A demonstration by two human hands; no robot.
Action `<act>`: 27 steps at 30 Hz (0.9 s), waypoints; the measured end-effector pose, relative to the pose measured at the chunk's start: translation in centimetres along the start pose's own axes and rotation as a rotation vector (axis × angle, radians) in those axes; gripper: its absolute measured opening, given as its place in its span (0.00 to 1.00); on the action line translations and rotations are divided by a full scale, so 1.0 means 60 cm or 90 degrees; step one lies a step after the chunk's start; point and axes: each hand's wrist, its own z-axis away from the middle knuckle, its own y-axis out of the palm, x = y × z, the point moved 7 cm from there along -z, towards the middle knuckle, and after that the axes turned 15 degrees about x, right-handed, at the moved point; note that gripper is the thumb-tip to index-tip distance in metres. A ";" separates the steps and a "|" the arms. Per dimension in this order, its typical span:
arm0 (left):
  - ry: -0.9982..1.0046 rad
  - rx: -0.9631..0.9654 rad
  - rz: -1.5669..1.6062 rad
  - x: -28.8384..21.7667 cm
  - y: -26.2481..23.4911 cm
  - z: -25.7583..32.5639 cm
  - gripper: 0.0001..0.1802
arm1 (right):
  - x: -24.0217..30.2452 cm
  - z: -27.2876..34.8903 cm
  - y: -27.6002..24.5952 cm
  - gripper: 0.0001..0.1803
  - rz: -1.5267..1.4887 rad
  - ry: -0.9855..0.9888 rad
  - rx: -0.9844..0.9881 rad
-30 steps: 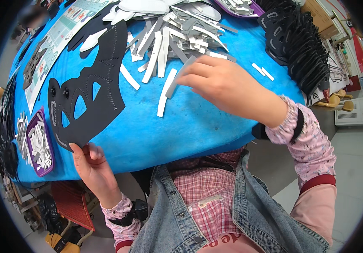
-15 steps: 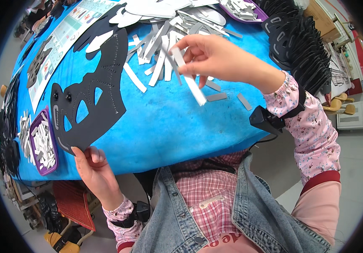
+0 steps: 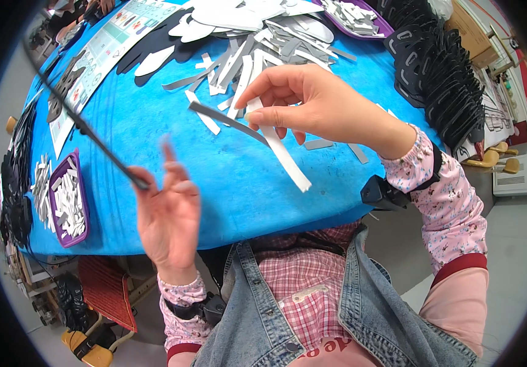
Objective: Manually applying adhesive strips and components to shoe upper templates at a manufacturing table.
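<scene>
My left hand (image 3: 171, 223) pinches one end of a black shoe upper piece (image 3: 107, 151), which stands edge-on above the table, so its face and cut-outs are hidden. The other fingers of that hand are partly blurred and raised. My right hand (image 3: 318, 101) pinches narrow strips between thumb and fingers: a white strip (image 3: 288, 162) hangs down toward me and a grey strip (image 3: 224, 119) points left. Behind this hand lies a heap of loose grey and white strips (image 3: 239, 70) on the blue table cover (image 3: 214, 202).
A purple basket (image 3: 85, 208) of short white strips stands at the left. Another purple basket (image 3: 387, 27) is at the far right, beside stacked black uppers (image 3: 438, 92). White oval pieces (image 3: 227, 15) and a printed sheet (image 3: 101, 55) lie at the back.
My left hand has moved right and up, turning the black upper piece from face-on to edge-on. The strips in my right hand have spread apart, the grey one now pointing left.
</scene>
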 end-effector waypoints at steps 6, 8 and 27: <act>-0.135 0.003 0.077 0.078 0.003 -0.017 0.13 | 0.032 -0.006 0.019 0.12 -0.018 -0.039 -0.013; -0.139 0.063 0.150 0.082 0.006 -0.028 0.15 | 0.049 -0.008 0.016 0.11 0.022 -0.141 -0.055; -0.042 0.116 0.272 0.026 0.020 -0.029 0.14 | -0.003 0.002 -0.045 0.11 -0.026 -0.066 -0.064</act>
